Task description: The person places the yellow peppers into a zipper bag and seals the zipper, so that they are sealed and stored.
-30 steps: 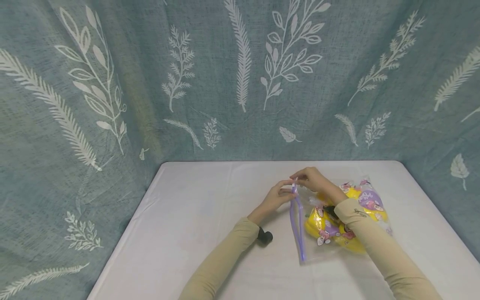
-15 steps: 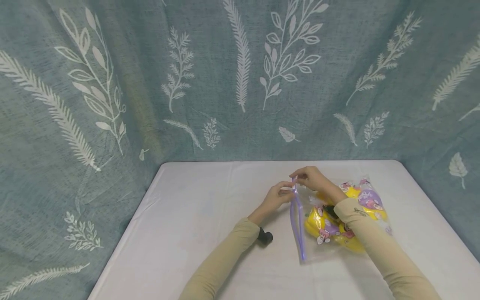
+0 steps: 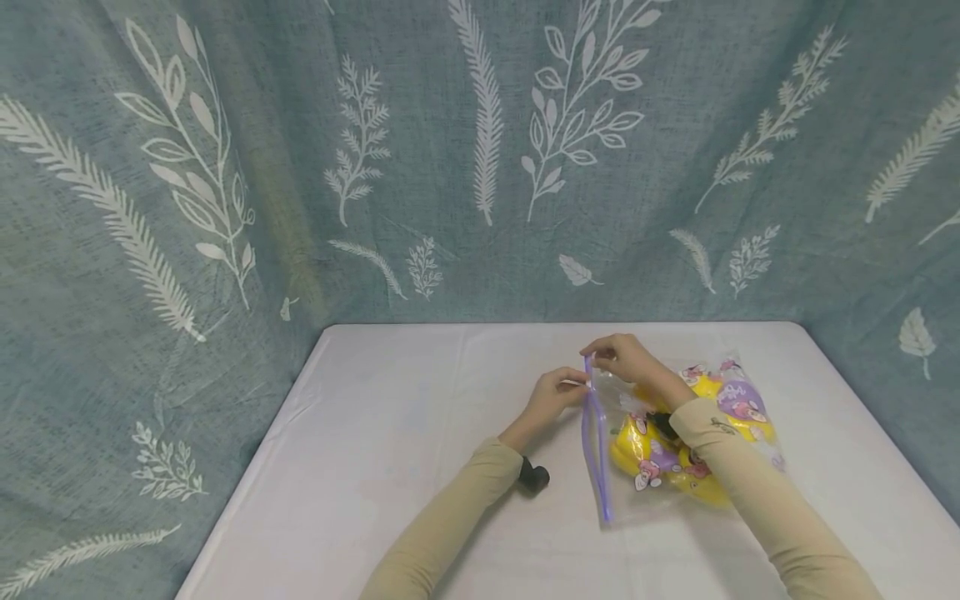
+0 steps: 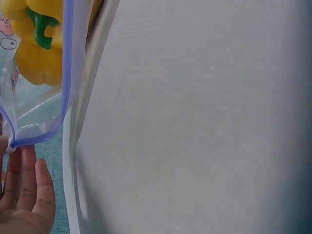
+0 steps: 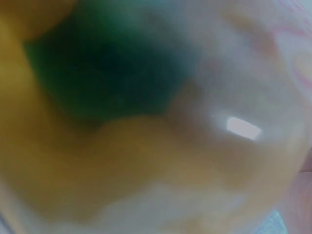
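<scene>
A clear zip bag [image 3: 738, 398] with purple and pink cartoon prints lies on the right part of the table. Its purple zip edge [image 3: 604, 467] faces left, the two strips parted along the nearer stretch. Yellow bell peppers [image 4: 39, 63] with green stems fill the bag. With thumb and fingers, my left hand [image 3: 547, 402] pinches the small white slider [image 4: 10, 147] near the zip's far end. My right hand [image 3: 628, 360] pinches the far corner of the zip edge, its forearm crossing over the bag. The right wrist view is mostly blurred pepper behind plastic.
The white table [image 3: 390, 467] has its back edge near a blue-green curtain [image 3: 450, 167] with white leaf prints. Black wrist cameras [image 3: 534, 477] stick out from both sleeves; the right one sits close against the bag.
My left hand has moved slightly toward me along the zip with the slider, and the strips at the far end lie together. The right hand keeps its place at the corner.
</scene>
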